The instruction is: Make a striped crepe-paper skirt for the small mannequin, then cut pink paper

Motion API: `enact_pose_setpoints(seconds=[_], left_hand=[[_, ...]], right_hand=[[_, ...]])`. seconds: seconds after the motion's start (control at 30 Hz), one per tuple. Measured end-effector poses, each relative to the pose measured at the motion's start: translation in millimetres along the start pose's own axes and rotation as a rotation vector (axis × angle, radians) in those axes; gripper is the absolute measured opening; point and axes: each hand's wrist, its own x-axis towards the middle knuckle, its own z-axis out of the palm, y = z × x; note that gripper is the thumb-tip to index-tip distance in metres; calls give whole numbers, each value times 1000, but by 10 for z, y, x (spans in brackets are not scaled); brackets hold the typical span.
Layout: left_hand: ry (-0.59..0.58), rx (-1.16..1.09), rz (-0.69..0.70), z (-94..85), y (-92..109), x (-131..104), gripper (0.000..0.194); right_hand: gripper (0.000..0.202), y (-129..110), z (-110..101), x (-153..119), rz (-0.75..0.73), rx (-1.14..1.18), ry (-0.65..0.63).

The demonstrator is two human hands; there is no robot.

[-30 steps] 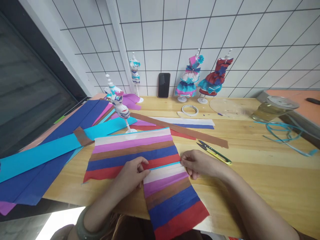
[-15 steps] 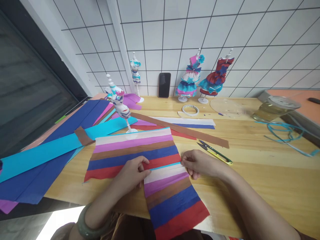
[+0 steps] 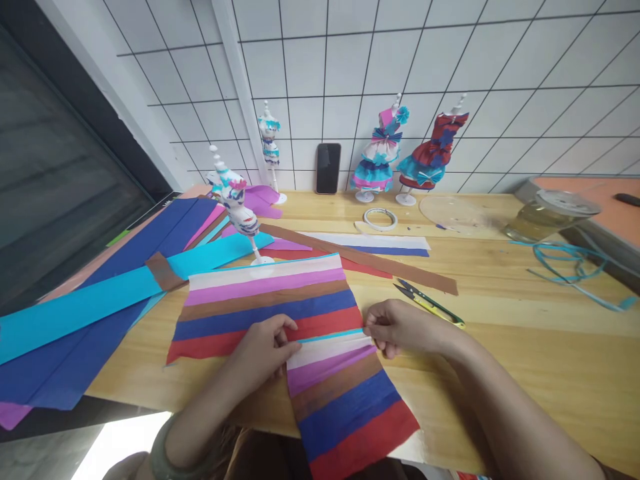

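Striped panel [image 3: 350,400], corner in right hand [image 3: 397,327]

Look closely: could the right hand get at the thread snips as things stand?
Probably yes: the thread snips lie on the wooden table just beyond the right hand, with nothing on top. It appears to pinch the nearer striped piece, though, so it would likely have to let go first.

No text, brand, number or sign can be read, neither on the phone [image 3: 329,169] nor on the tape ring [image 3: 381,228] and snips [image 3: 434,308], lying in front of it toward the right.
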Motion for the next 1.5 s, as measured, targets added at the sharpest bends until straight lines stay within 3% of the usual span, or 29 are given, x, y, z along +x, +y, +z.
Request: enact_pose_setpoints(seconds=[0.2,0.57,0.93,1.5], left_hand=[[75,157,2,8,64,-71,18],[76,199,19,-12,136,-73,13],[74,145,62,1,63,-61,14],[45,64,14,12,-24,38,19]], right_hand=[[14,-42,-2,-22,22,27,2],[11,5,2,-15,-13,-27,1],[17,-31,6,-23,25,57,-4],[20,-97,26,-6,91,37,45]])
